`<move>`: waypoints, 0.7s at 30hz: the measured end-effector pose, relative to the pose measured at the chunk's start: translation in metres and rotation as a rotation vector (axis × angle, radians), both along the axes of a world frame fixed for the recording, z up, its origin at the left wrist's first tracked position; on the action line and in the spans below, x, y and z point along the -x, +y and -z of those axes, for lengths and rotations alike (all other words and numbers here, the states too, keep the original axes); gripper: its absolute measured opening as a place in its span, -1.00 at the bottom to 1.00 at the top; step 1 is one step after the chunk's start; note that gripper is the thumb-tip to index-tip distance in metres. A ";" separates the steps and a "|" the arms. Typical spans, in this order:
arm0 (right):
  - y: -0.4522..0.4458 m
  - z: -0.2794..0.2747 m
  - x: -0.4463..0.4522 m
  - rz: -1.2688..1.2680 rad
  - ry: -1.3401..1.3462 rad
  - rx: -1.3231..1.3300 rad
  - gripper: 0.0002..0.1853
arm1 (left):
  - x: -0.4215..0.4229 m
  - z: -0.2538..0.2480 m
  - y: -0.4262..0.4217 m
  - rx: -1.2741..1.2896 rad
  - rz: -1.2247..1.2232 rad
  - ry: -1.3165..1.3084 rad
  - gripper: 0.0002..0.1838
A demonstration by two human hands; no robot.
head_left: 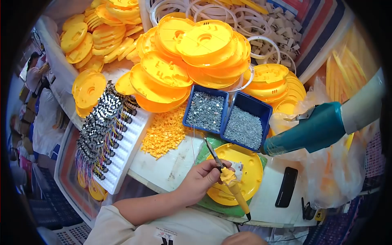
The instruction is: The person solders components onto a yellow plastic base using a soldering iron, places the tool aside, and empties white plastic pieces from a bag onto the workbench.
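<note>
My left hand [200,179] comes in from the lower left. Its thumb and fingers are closed around the upper part of a soldering iron [234,190] with a yellow handle. The iron slants, its metal end up and left, its cord end down and right. Beneath it a round yellow plastic cover [251,175] lies on a green mat [203,152], with a small whitish part [237,166] on it beside my fingertips. A rounded patch of skin shows at the bottom edge; whether it is my right hand I cannot tell.
Two blue bins [224,131] of small metal parts stand behind the cover. Yellow covers [204,38] are piled beyond. Orange pieces [163,132] and wired parts on a white foam tray [132,151] lie left. A teal power tool [314,128] and black phone [286,187] are right.
</note>
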State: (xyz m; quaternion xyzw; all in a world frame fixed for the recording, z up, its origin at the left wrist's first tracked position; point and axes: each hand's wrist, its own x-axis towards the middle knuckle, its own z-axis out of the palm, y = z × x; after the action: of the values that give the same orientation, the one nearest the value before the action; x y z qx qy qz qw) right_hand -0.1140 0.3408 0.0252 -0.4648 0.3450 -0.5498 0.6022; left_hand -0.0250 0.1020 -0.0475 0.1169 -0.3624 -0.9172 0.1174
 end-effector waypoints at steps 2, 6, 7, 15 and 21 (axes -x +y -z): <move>-0.007 -0.011 0.003 0.349 0.588 0.211 -0.38 | -0.001 -0.001 0.000 -0.021 0.042 0.019 -0.54; -0.038 -0.013 -0.015 0.905 0.912 -0.105 -0.49 | -0.002 -0.006 0.003 0.002 0.127 0.052 -0.56; -0.045 -0.009 -0.019 0.903 0.856 -0.149 -0.52 | -0.004 -0.006 0.005 0.010 0.143 0.051 -0.57; -0.049 -0.009 -0.026 0.751 0.364 -0.455 -0.64 | -0.007 -0.008 0.005 -0.001 0.204 0.067 -0.57; -0.049 -0.004 -0.030 0.790 0.332 -0.423 -0.64 | -0.007 -0.006 0.007 -0.001 0.209 0.068 -0.55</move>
State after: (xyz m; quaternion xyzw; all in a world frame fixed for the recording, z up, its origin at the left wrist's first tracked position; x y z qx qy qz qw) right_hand -0.0841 0.2917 0.0289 -0.2470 0.6912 -0.5726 0.3652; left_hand -0.0184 0.1092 -0.0412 0.0476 -0.3679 -0.9281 0.0332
